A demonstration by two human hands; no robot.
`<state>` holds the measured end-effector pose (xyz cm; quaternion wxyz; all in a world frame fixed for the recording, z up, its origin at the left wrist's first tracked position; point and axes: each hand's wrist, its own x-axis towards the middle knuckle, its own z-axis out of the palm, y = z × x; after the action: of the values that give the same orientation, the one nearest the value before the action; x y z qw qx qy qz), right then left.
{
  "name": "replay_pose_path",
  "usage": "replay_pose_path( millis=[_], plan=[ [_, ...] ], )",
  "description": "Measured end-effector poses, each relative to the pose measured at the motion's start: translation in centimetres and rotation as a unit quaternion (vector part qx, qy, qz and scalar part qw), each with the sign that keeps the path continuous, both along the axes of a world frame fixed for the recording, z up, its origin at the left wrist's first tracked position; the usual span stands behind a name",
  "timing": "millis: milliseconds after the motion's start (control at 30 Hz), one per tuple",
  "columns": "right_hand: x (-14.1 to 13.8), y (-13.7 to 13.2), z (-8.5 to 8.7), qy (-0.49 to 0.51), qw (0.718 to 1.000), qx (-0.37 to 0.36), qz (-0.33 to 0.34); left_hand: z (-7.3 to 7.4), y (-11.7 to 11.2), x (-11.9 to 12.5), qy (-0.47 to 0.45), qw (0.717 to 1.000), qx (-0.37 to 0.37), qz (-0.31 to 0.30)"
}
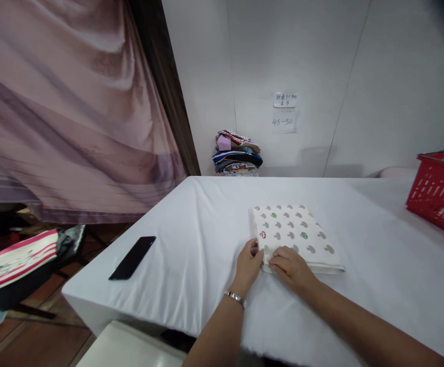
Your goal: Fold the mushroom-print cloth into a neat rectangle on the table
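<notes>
A white cloth (293, 232) printed with grey, green and red mushrooms lies folded into a flat, roughly square bundle on the white-covered table (176, 255). At its near left corner, my left hand (249, 262) grips the edge, thumb and fingers closed on the fabric. Just to the right, my right hand (290, 266) rests on the near edge with its fingers curled and pinching the cloth. The fingertips of both hands are partly hidden. A metal bracelet circles my left wrist.
A black phone (132, 258) lies at the table's left. At the right stands a red plastic basket (439, 191). Folded clothes (237, 155) are stacked beyond the far edge, below paper notes (285, 100) on the wall. A pink curtain (73, 102) hangs at left; a white stool (126, 346) stands near.
</notes>
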<state>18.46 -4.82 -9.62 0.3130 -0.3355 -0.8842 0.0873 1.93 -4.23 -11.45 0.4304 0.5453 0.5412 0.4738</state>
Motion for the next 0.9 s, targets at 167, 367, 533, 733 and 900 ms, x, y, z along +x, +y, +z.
replay_pose_path(
  millis=[167, 367, 533, 733, 900],
  plan=[
    [0.1, 0.1, 0.1, -0.027, 0.999, 0.01, 0.015, -0.1, 0.0, 0.0, 0.005, 1.0, 0.007, 0.0],
    [-0.1, 0.2, -0.1, -0.048, 0.998, 0.032, 0.008, 0.2, -0.2, 0.1, 0.013, 1.0, 0.004, 0.009],
    [0.0, 0.1, 0.2, -0.044, 0.999, 0.008, 0.016, 0.7, -0.4, 0.3, 0.03, 0.999, 0.008, 0.014],
    [0.0, 1.1, 2.3, 0.024, 0.992, -0.119, 0.034, 0.5, -0.2, 0.4, 0.039, 0.999, 0.003, 0.022],
    [-1.6, 5.7, 3.3, 0.011, 0.993, -0.118, -0.023, 0.6, -0.2, 0.3, 0.042, 0.999, -0.008, 0.008]
  ],
)
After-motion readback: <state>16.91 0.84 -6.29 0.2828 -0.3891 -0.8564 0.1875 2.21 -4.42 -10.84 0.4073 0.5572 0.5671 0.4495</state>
